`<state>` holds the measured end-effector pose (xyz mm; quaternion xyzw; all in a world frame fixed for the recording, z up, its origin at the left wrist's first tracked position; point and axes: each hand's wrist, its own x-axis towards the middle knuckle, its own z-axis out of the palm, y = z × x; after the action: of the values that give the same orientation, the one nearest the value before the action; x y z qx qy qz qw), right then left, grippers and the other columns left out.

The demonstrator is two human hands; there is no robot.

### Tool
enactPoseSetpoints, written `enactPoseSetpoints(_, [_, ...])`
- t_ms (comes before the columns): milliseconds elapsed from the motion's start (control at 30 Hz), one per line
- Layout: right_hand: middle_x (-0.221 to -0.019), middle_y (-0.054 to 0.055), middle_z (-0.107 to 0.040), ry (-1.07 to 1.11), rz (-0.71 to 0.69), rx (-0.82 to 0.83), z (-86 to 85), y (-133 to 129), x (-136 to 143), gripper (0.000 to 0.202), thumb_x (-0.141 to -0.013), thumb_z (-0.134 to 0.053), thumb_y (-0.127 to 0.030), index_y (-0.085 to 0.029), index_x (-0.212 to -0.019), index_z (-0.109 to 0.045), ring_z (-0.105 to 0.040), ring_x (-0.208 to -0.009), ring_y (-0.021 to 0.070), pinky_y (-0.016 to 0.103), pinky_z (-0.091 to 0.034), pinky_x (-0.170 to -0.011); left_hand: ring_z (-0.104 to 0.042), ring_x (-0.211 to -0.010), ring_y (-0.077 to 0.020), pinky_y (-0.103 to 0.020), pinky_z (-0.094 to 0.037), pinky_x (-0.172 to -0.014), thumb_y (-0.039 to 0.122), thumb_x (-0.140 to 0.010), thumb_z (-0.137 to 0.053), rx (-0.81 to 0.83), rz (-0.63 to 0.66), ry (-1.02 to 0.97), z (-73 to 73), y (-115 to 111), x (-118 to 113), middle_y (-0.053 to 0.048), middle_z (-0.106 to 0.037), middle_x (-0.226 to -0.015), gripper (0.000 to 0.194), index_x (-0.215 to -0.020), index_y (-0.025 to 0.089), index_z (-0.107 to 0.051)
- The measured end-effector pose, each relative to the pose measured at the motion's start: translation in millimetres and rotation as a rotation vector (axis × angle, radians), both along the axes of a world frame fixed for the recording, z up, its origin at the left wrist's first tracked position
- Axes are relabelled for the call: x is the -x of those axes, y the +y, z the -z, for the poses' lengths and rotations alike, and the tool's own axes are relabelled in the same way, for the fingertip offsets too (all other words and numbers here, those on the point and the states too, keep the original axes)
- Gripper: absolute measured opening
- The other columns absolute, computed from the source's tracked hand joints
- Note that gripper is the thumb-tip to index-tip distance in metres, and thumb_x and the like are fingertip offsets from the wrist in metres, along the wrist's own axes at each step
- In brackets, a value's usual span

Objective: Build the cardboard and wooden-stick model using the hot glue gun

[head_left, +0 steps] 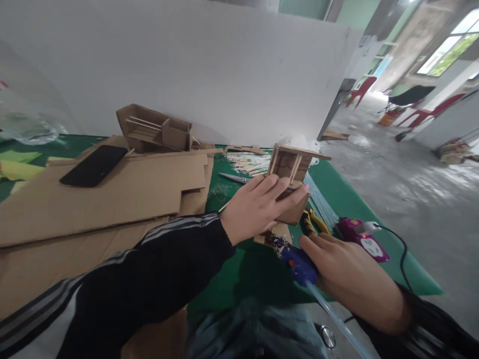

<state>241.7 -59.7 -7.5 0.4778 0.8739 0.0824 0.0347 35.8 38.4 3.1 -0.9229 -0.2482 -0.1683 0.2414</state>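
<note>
My left hand [262, 204] is wrapped over a small cardboard box structure [290, 167] with thin sticks across its open front. Lower right, my right hand [335, 264] is closed on a blue glue gun [302, 267], a clear glue stick trailing from its back end. The gun's messy tip is by a small cardboard piece [282, 232] below the box. Yellow-handled pliers [318, 222] lie just beyond my right hand. Scissors [234, 177] rest left of the box, partly hidden behind my left hand.
Cardboard sheets [112, 194] cover the left side, with a black phone [94, 165] and another cardboard box [157, 127]. Wooden sticks [247, 162] lie at the back. Clear glue sticks [322, 199] and a purple power socket [362, 239] sit right. A white panel [187, 65] stands behind.
</note>
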Motion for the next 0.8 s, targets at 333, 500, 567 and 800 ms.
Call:
enactPoseSetpoints(333, [-0.073,0.0,-0.065,0.006,-0.032,-0.037,-1.4,0.2,-1.0,0.024,-0.071,-0.059,-0.005,-0.023,-0.083,-0.048,-0.068,-0.066,0.0229,0.032,-0.036,-0.054,-0.046,-0.12,-0.0311,-0.042,-0.039,-0.102,0.034,-0.088,-0.066,0.011,-0.01,0.008,-1.9,-2.1,-1.0,-0.015,-0.05,-0.136,0.084,-0.157,0.015,-0.022])
enactPoseSetpoints(500, [-0.073,0.0,-0.065,0.014,-0.03,-0.035,-1.1,0.4,-1.3,0.022,-0.073,-0.059,-0.006,-0.023,-0.082,-0.048,-0.068,-0.067,0.0229,0.033,-0.037,-0.054,-0.045,-0.121,-0.031,-0.043,-0.039,-0.103,0.033,-0.089,-0.065,0.011,-0.01,0.015,-1.8,-2.0,-0.4,-0.015,-0.049,-0.136,0.083,-0.157,0.015,-0.021])
enactPoseSetpoints(567, [-0.073,0.001,-0.065,0.006,-0.028,-0.03,-1.5,0.3,-1.4,0.023,-0.072,-0.058,-0.004,-0.023,-0.082,-0.048,-0.068,-0.067,0.0232,0.034,-0.038,-0.054,-0.045,-0.122,-0.0312,-0.043,-0.038,-0.103,0.032,-0.089,-0.065,0.014,-0.012,0.015,-1.5,-1.9,-0.1,-0.015,-0.049,-0.137,0.083,-0.157,0.016,-0.021])
enactPoseSetpoints(800, [-0.07,0.0,-0.064,0.011,-0.053,-0.055,-2.9,-0.8,-2.3,0.027,-0.068,-0.054,-0.001,-0.023,-0.082,-0.046,-0.067,-0.063,0.0232,0.034,-0.037,-0.053,-0.046,-0.12,-0.0311,-0.043,-0.038,-0.104,0.033,-0.088,-0.066,0.004,-0.003,-0.006,1.1,-1.5,-0.3,-0.014,-0.05,-0.136,0.083,-0.157,0.016,-0.023])
